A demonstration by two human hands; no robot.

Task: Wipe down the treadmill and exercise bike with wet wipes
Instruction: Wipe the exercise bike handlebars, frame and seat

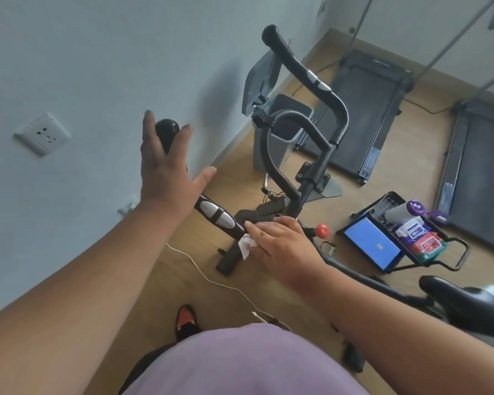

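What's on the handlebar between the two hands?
In the head view, two silver sensor pads sit on the black handlebar between the left hand and the right hand, which holds a wet wipe.

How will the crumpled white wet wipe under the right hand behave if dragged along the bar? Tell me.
The crumpled white wet wipe looks floppy: a corner droops loose below the right hand. It probably bunches rather than slides flat, being already wadded. It seems very light, so the fingers likely must keep pressing it against the black exercise bike handlebar.
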